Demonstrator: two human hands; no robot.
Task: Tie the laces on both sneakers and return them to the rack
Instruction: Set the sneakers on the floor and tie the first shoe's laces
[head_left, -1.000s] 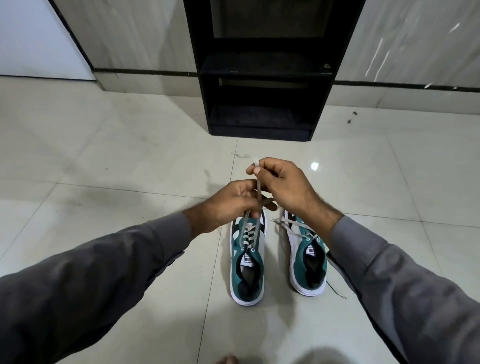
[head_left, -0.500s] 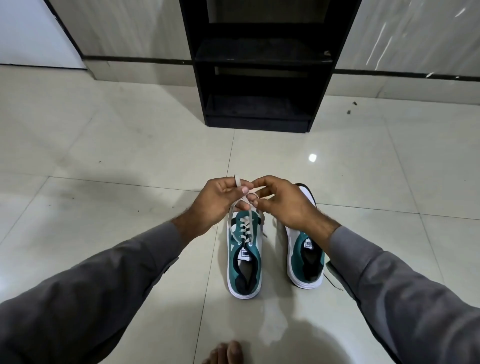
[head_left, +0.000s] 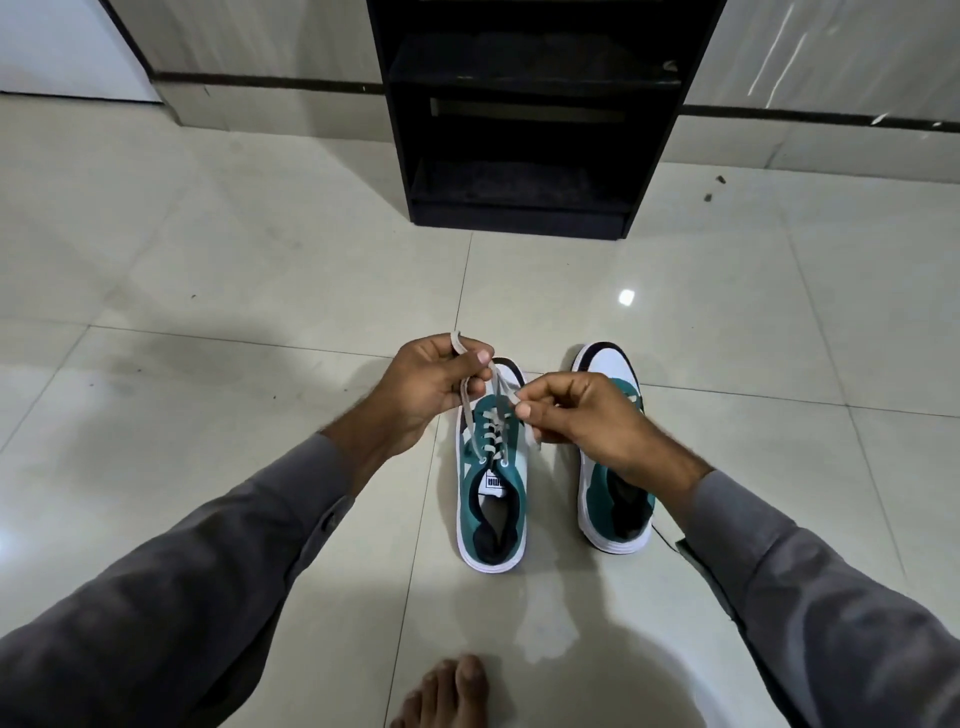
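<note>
The left hand (head_left: 426, 387) and right hand (head_left: 576, 410), pressed together half a second before, had drawn apart; each pinched a lace (head_left: 470, 400) end above the left sneaker (head_left: 491, 499). The knot looked half-formed; the rack (head_left: 519, 208) waited beyond the grip.

A glossy floor (head_left: 260, 291) of large pale tiles with thin grout lines fills most of the view, and a small bright glint of light (head_left: 626, 297) shows on it to the right of centre. Two dark specks (head_left: 714, 188) lie on the tiles at the far right. Along the far edge runs a pale marbled wall (head_left: 841, 57) with a dark band (head_left: 270, 83) low on it. At the near edge, the toes of a bare foot (head_left: 452, 693) rest on the floor
</note>
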